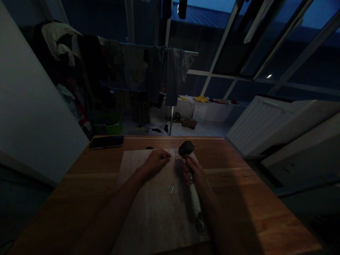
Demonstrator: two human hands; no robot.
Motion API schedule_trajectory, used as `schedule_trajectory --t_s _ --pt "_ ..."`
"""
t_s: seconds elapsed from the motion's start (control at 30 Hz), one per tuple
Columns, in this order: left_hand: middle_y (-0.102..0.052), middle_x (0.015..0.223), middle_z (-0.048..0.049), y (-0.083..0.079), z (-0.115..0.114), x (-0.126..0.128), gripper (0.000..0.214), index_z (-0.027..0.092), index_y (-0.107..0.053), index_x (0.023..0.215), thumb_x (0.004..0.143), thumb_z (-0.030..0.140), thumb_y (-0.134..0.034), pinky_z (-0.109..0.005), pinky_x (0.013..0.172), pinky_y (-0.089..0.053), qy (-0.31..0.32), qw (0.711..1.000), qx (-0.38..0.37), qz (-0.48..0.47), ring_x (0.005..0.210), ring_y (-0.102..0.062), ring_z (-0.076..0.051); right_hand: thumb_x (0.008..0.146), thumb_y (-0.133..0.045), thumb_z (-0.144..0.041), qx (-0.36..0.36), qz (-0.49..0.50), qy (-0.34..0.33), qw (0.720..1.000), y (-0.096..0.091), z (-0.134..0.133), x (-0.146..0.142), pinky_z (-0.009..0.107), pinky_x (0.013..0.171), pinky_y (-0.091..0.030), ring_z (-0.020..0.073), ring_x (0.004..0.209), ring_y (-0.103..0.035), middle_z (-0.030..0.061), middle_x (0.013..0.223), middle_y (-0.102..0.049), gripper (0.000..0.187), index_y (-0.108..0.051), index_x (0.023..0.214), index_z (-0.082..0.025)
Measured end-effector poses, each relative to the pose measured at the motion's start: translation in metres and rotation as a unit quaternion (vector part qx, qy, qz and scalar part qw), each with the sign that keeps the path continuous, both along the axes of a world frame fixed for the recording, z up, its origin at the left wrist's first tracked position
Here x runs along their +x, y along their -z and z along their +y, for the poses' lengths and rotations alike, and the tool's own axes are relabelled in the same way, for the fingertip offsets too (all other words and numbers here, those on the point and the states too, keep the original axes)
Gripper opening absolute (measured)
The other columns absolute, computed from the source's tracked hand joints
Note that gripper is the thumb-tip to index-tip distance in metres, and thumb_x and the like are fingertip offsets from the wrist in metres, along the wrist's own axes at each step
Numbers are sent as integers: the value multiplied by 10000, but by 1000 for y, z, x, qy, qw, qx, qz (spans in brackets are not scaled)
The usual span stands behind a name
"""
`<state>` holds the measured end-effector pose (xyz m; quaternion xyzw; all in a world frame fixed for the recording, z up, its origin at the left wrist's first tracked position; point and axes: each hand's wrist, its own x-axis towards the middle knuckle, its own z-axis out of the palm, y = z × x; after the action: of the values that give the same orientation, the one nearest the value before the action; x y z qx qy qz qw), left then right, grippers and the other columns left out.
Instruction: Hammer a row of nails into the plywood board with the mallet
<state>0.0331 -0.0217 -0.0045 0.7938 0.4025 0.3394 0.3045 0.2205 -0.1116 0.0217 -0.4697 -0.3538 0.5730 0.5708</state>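
Observation:
My right hand (195, 170) is wrapped round the handle of a hammer (195, 202), close below its dark head (186, 148). The light, worn handle points back toward me. My left hand (157, 159) rests over the wooden board (148, 212), its fingers curled together; anything between them is too dark to make out. Between the two hands a thin nail (176, 156) appears to stand in the board, near its far edge. Several loose nails (170, 189) lie in a small group on the board, nearer to me.
The board lies on a wooden table (233, 184). A phone (106, 142) is at the table's far left corner, and a small dark round thing (149, 147) lies behind the board. Beyond stand a laundry rack (191, 53) with clothes and a green basket (117, 124).

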Motion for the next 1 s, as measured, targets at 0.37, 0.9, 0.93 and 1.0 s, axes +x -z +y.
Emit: schedule_trajectory --t_s 0.37,0.9,0.93,1.0 --pt "-757 813 -27 -4 -2 4 131 160 -765 899 835 221 -669 -272 726 -491 -37 998 -44 -4 736 -666 -163 715 -777 -623 4 -6 -9 1000 6 2 0 185 231 -318 68 278 -418 -110 551 -516 510 -612 963 -209" --pt "-714 834 -43 -3 2 5 122 157 -786 828 826 163 -665 -278 767 -461 -32 999 2 21 786 -635 -170 721 -781 -626 13 -7 -109 994 -6 -8 -18 178 259 -285 59 299 -410 -84 571 -548 479 -610 884 -209" --pt "-717 834 -42 -4 1 5 129 160 -787 822 831 168 -659 -279 766 -460 -31 999 0 22 790 -634 -171 726 -774 -634 15 -14 -112 993 -5 -9 -19 179 263 -296 58 304 -411 -82 576 -550 478 -606 871 -211" --pt "-718 829 -40 -4 1 5 137 162 -786 817 837 192 -654 -279 758 -458 -30 999 -7 25 795 -631 -176 744 -749 -656 16 -36 -118 992 -3 -8 -20 181 264 -304 57 301 -404 -78 559 -538 479 -581 800 -211"
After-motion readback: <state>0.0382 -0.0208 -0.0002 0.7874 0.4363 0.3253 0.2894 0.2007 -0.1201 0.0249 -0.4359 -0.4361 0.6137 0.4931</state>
